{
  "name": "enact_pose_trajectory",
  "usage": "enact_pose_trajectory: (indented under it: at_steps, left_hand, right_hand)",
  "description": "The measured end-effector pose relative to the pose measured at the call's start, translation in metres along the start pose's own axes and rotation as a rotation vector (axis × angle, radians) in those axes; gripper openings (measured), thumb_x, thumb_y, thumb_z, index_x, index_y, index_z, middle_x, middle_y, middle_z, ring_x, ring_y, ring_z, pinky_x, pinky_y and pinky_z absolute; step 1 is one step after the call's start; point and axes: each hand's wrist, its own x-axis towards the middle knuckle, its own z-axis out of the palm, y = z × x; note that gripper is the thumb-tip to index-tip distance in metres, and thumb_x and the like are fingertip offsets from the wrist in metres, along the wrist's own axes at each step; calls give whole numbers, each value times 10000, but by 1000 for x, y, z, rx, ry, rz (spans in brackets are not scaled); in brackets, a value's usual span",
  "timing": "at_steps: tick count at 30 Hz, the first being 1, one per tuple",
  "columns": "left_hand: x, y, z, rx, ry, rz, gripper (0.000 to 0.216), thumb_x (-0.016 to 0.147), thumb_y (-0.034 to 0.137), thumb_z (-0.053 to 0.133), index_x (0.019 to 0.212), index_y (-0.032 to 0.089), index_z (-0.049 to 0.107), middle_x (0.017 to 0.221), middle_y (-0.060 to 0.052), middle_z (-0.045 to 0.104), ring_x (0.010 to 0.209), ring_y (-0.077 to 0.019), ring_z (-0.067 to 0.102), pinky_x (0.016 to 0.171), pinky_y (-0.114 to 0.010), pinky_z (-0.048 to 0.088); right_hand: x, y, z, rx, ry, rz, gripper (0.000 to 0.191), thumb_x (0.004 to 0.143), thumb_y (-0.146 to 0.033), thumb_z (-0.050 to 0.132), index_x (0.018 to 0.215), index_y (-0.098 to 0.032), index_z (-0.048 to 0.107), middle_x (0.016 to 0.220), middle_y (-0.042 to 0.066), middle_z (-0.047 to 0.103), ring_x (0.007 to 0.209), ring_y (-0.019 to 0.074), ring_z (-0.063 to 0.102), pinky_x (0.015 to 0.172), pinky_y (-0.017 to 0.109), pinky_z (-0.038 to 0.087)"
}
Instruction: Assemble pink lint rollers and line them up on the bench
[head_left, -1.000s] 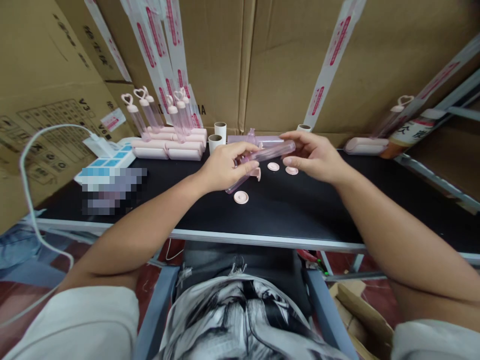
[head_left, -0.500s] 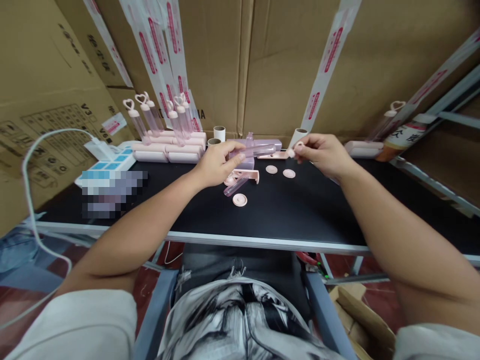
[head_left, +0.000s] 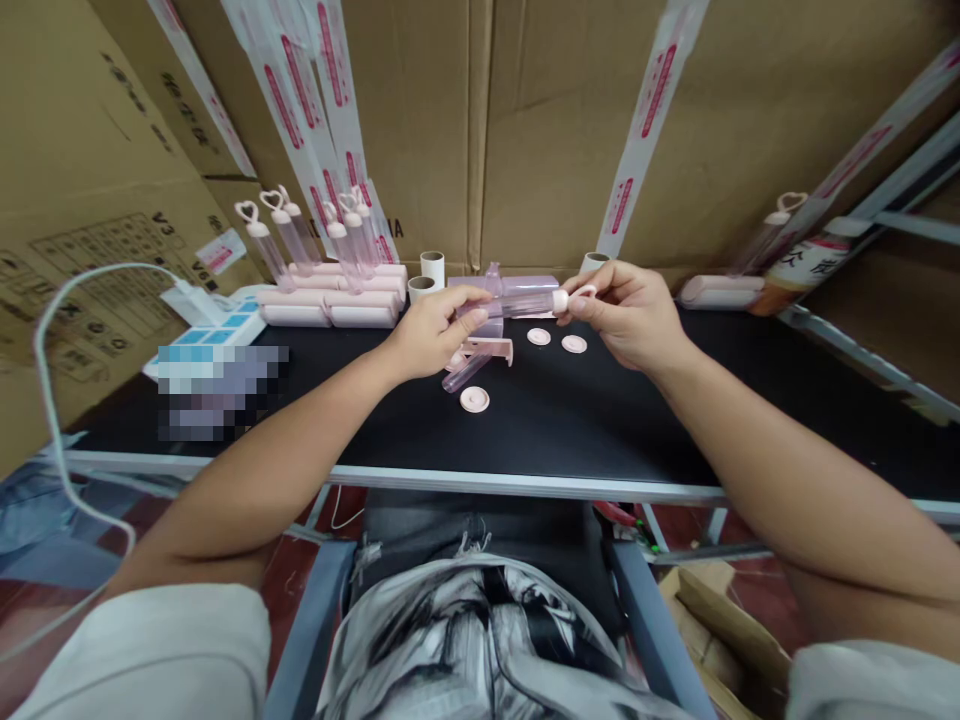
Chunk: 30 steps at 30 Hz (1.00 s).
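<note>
A clear pinkish tube (head_left: 525, 303) lies level between my hands above the black table. My left hand (head_left: 433, 325) is closed on its left end. At the other end, my right hand (head_left: 626, 312) pinches a pale pink heart-topped cap (head_left: 562, 300), which meets the tube's mouth. Under the hands lie a pink bracket-like part (head_left: 495, 348), a second clear tube (head_left: 466, 373) and several round pink discs, one disc (head_left: 475, 400) nearest me. Behind the held tube sits a translucent purple piece (head_left: 536, 284), partly hidden.
Pink cylinders (head_left: 364, 315) with heart-topped tubes stand at the back left, near a power strip (head_left: 206, 335) with a white cable. White cardboard-like tubes (head_left: 433, 268) stand behind my left hand. At right are another pink cylinder (head_left: 721, 292) and a bottle (head_left: 814, 265). Cardboard (head_left: 555, 130) walls the back.
My right hand has moved left with the heart-topped cap, bringing it from apart to against the tube's right end. My left hand still holds the tube. The view has shifted slightly.
</note>
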Motion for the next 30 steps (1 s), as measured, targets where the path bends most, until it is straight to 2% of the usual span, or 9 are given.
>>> enact_pose_trajectory:
  at_steps: [3,5,8,12,16,20,25,30]
  left_hand:
    - [0,-2,0,-4,-4,13,569,1054,598,561,1283,116,758,1170,-126,817,1073,-238,768,983,-341,595]
    - [-1,-4,1,-2,-15,5,567,1056,597,554,1287,121,761,1124,-115,820,1038,-229,769,964,-331,598]
    - [-1,-7,0,-6,-36,-28,563,1061,589,543,1311,128,746,1036,-90,815,900,-200,749,869,-312,594]
    - [-1,-2,-2,-27,-146,-29,561,1048,617,551,1250,131,746,960,-59,788,709,-146,657,700,-267,528]
    - [-3,10,-3,60,-313,71,512,1072,603,542,1121,152,780,864,-26,754,719,-145,634,714,-265,469]
    - [-4,14,-4,96,-366,94,473,1092,545,511,1156,154,768,892,-34,758,771,-160,662,740,-270,468]
    - [-4,11,-4,-12,-419,11,491,1070,587,538,1139,144,738,758,-1,672,639,-137,595,631,-250,433]
    - [-4,13,-3,-211,-423,-17,578,1031,704,591,1051,141,724,806,-17,662,672,-128,589,643,-245,467]
  right_hand:
    - [0,-1,2,7,-12,5,527,698,-588,1029,806,-244,645,930,24,826,711,183,751,688,358,655]
    - [-1,-2,2,-33,-52,33,515,691,-599,1029,911,-258,711,868,14,819,696,196,760,643,336,633]
    - [-4,-4,1,-156,-156,69,509,757,-644,976,1029,-250,804,745,14,782,647,198,740,609,323,608]
    - [-7,-3,3,-214,-209,49,503,828,-684,908,998,-215,846,751,41,789,643,184,732,643,320,626]
    - [-9,1,8,-161,-287,51,513,828,-677,911,1018,-208,830,805,52,809,662,190,758,641,318,641]
    - [-12,5,10,-198,-353,29,488,881,-671,869,1036,-215,791,840,60,824,686,194,780,678,320,646]
    - [-19,9,11,-403,-365,-105,354,1028,-595,722,1111,-251,723,885,57,859,777,224,833,769,348,654]
    - [-26,12,16,-459,-334,-195,273,1078,-549,651,1162,-289,659,879,35,861,759,232,837,738,358,659]
